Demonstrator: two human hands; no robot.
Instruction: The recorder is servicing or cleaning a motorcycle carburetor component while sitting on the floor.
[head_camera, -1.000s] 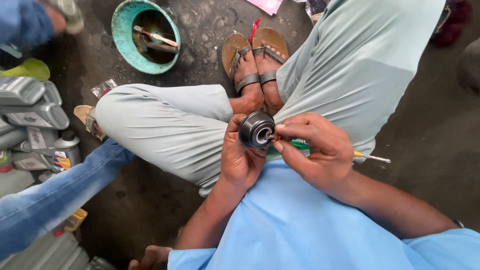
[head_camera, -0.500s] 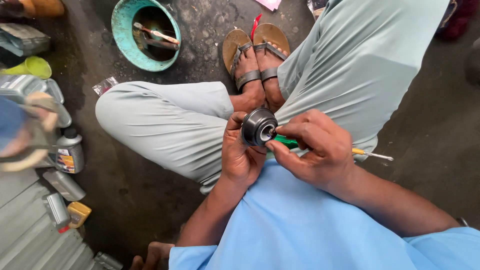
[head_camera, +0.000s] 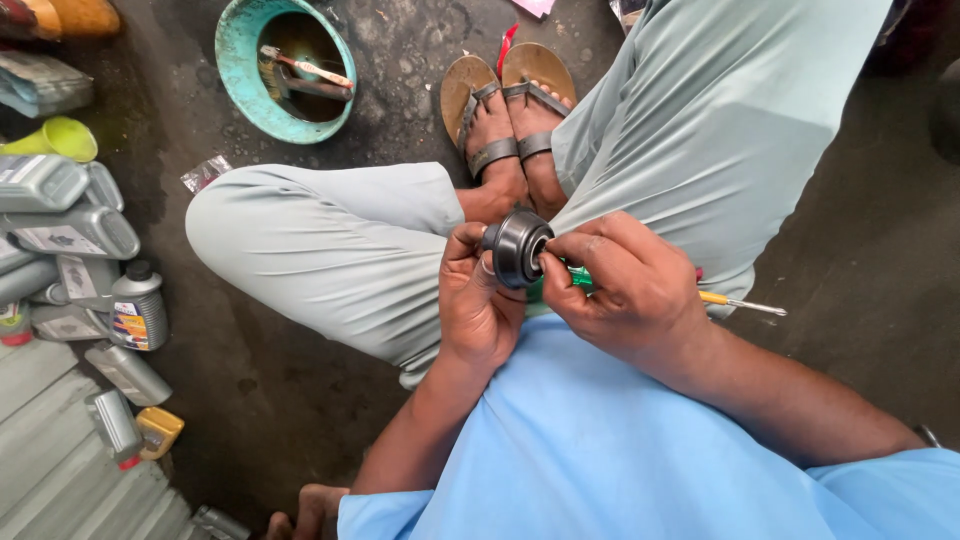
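Observation:
My left hand (head_camera: 478, 300) grips a round dark metal part (head_camera: 515, 245) with a shiny rim, held over my lap. My right hand (head_camera: 625, 290) touches the part's right side with its fingertips. The same hand holds a screwdriver with a green handle (head_camera: 580, 283), and its thin shaft (head_camera: 745, 304) sticks out to the right. Both hands meet above my grey trousers (head_camera: 330, 250), just below my feet in brown sandals (head_camera: 505, 110).
A teal basin (head_camera: 236, 70) holding a brush stands on the dark floor at the top left. Several grey oil bottles (head_camera: 138, 305) and a yellow funnel (head_camera: 60, 138) lie along the left edge. Corrugated sheet (head_camera: 60, 480) fills the bottom left corner.
A blue-sleeved arm of another person at the left has left the view. My hands stay together on the metal part, shifted only slightly.

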